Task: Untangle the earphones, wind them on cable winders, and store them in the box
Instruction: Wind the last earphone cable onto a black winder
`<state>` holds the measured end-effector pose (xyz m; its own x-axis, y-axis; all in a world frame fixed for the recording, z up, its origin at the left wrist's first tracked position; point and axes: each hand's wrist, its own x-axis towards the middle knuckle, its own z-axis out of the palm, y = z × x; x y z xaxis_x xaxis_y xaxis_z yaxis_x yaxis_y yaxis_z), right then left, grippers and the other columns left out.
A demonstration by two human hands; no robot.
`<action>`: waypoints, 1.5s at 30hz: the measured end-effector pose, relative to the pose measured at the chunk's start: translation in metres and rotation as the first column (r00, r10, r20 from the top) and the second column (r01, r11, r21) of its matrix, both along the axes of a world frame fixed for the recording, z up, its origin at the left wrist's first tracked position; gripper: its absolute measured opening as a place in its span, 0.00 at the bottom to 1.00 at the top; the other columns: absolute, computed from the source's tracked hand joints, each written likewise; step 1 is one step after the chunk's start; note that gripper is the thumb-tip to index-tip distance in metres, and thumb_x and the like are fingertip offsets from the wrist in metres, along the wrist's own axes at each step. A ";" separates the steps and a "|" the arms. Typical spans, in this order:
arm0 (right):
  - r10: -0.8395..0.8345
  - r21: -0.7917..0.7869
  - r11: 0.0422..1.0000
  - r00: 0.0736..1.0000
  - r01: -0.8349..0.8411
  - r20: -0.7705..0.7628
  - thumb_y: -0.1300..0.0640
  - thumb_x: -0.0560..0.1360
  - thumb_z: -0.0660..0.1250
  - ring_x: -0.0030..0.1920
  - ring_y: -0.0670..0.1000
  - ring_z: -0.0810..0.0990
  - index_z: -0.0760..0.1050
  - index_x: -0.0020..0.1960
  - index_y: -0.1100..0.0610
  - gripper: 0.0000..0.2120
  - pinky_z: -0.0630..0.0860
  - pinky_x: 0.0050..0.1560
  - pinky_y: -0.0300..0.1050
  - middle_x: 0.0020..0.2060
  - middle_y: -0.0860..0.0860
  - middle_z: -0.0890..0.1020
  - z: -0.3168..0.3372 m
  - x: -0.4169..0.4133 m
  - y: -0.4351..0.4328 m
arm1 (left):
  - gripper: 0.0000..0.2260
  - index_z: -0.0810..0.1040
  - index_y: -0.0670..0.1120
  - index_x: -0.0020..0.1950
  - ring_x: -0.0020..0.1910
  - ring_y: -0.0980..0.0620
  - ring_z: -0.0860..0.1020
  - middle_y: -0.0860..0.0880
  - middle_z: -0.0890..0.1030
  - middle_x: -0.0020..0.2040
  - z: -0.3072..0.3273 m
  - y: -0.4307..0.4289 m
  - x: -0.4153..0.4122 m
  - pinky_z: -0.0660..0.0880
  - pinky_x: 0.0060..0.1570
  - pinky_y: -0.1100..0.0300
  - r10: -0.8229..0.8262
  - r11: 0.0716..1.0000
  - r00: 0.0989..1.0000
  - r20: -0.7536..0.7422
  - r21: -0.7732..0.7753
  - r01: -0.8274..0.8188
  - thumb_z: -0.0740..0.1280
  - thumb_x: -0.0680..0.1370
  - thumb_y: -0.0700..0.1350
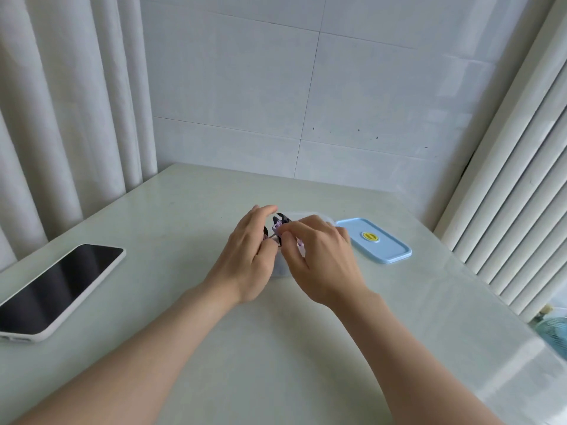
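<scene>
A black cable winder [280, 220] with lilac earphone cable wrapped on it sits between my two hands, above the middle of the table. My left hand [249, 250] grips the winder from the left, thumb and fingers around it. My right hand [319, 256] pinches the lilac cable [300, 244] at the winder's right side. Directly behind and under the hands lies a clear plastic box [310, 215], mostly hidden. Its light blue lid [377, 240] with a yellow round sticker lies flat to the right of the box.
A phone [58, 286] in a pale case lies screen up near the table's left edge. White curtains hang at the left, a tiled wall stands behind, and a ribbed white panel runs along the right side of the pale green table [276, 348].
</scene>
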<state>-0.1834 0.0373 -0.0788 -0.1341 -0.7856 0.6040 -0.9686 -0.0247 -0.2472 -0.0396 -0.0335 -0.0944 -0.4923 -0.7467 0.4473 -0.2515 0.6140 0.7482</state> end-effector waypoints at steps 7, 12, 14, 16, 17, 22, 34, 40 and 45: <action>-0.153 -0.009 0.985 0.910 0.170 0.386 0.51 0.80 0.60 0.48 0.51 0.79 0.81 0.43 0.40 0.13 0.60 0.51 0.49 0.36 0.39 0.84 0.004 -0.008 -0.010 | 0.20 0.65 0.48 0.78 0.82 0.54 0.57 0.51 0.70 0.75 -0.008 -0.004 -0.001 0.55 0.78 0.63 0.034 0.994 0.998 0.061 -0.103 -0.027 0.59 0.86 0.46; -0.303 -0.084 0.937 0.907 0.340 0.291 0.47 0.80 0.63 0.51 0.52 0.73 0.84 0.40 0.47 0.14 0.56 0.51 0.49 0.34 0.43 0.83 0.006 -0.018 -0.003 | 0.20 0.72 0.47 0.72 0.81 0.52 0.60 0.51 0.75 0.70 -0.012 -0.009 -0.002 0.54 0.74 0.68 0.086 0.973 0.987 0.134 -0.225 -0.054 0.59 0.83 0.55; -0.361 -0.038 0.927 0.914 0.373 0.184 0.45 0.81 0.61 0.51 0.52 0.72 0.84 0.38 0.47 0.18 0.58 0.55 0.51 0.33 0.44 0.83 0.006 -0.022 -0.001 | 0.21 0.76 0.46 0.69 0.78 0.48 0.65 0.51 0.78 0.68 -0.011 -0.009 -0.003 0.60 0.76 0.58 0.101 0.953 0.987 0.129 -0.296 -0.059 0.57 0.82 0.56; -0.364 -0.010 0.929 0.921 0.369 0.137 0.43 0.82 0.59 0.51 0.52 0.71 0.83 0.36 0.48 0.21 0.60 0.57 0.52 0.31 0.44 0.83 0.007 -0.021 0.000 | 0.21 0.78 0.46 0.67 0.75 0.47 0.69 0.50 0.80 0.66 -0.009 -0.006 -0.004 0.63 0.76 0.54 0.117 0.926 0.985 0.129 -0.372 -0.061 0.55 0.81 0.54; -0.348 -0.003 0.936 0.927 0.352 0.136 0.44 0.82 0.59 0.51 0.53 0.71 0.82 0.36 0.49 0.21 0.60 0.57 0.52 0.31 0.44 0.83 0.008 -0.019 0.001 | 0.20 0.79 0.46 0.66 0.74 0.48 0.70 0.50 0.80 0.65 -0.009 -0.004 -0.005 0.63 0.76 0.54 0.125 0.913 0.983 0.134 -0.404 -0.061 0.55 0.82 0.52; -0.275 0.096 0.959 0.954 0.265 0.119 0.46 0.83 0.54 0.55 0.52 0.69 0.76 0.54 0.45 0.12 0.58 0.56 0.52 0.42 0.43 0.82 0.002 -0.014 -0.001 | 0.17 0.79 0.49 0.64 0.59 0.50 0.77 0.54 0.83 0.54 -0.004 0.001 -0.010 0.63 0.75 0.51 0.165 0.894 0.972 0.167 -0.442 -0.076 0.54 0.83 0.48; -0.346 0.095 0.933 0.938 0.346 -0.017 0.47 0.80 0.46 0.55 0.59 0.74 0.79 0.51 0.52 0.23 0.65 0.63 0.56 0.46 0.50 0.79 -0.001 -0.023 0.001 | 0.18 0.73 0.53 0.40 0.50 0.49 0.75 0.57 0.77 0.42 0.001 -0.003 -0.012 0.65 0.68 0.48 0.270 0.852 0.892 0.361 -0.521 -0.047 0.52 0.82 0.59; -0.123 0.153 0.979 0.988 0.137 -0.095 0.47 0.81 0.47 0.59 0.50 0.74 0.79 0.49 0.45 0.21 0.62 0.64 0.55 0.51 0.42 0.80 0.001 -0.022 -0.002 | 0.21 0.72 0.52 0.62 0.56 0.48 0.77 0.56 0.82 0.51 0.000 -0.003 -0.010 0.65 0.69 0.48 0.275 0.840 0.876 0.396 -0.542 -0.019 0.54 0.77 0.63; 0.019 0.144 0.990 0.989 0.003 -0.149 0.46 0.82 0.44 0.43 0.50 0.71 0.71 0.39 0.50 0.22 0.68 0.54 0.50 0.38 0.44 0.76 0.000 -0.011 -0.009 | 0.33 0.68 0.48 0.77 0.70 0.47 0.73 0.53 0.79 0.69 0.001 0.002 -0.010 0.60 0.76 0.38 0.251 0.822 0.898 0.362 -0.569 0.000 0.54 0.72 0.53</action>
